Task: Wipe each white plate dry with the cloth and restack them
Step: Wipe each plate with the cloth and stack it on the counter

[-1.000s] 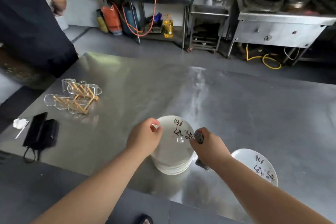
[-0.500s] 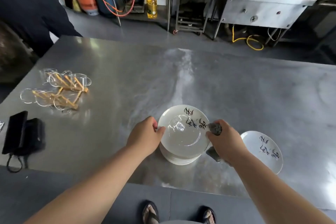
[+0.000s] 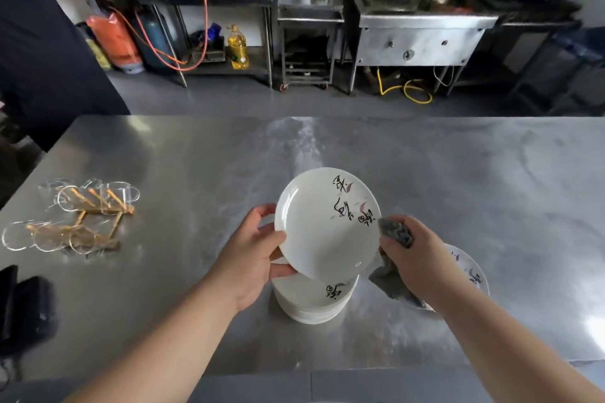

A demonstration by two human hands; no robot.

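A white plate [image 3: 322,226] with black painted marks is tilted up above the stack of white plates [image 3: 311,303] near the table's front edge. My left hand [image 3: 253,255] grips the plate's left rim, thumb on top. My right hand [image 3: 414,257] holds a grey cloth [image 3: 394,234] bunched at the plate's right rim, and the cloth's tail hangs below the hand. A single white plate [image 3: 471,273] lies flat on the table to the right, mostly hidden behind my right wrist.
The steel table [image 3: 458,190] carries clear glass cups on a wooden rack [image 3: 82,216] at the left and a black pouch [image 3: 23,304] at the front left. A person in dark clothes [image 3: 42,52] stands at the table's far-left corner. Stoves and shelves line the back.
The top plate has been lifted off the stack and tilted toward me by my left hand. My right hand with the cloth stayed at its right rim. The camera has tilted up.
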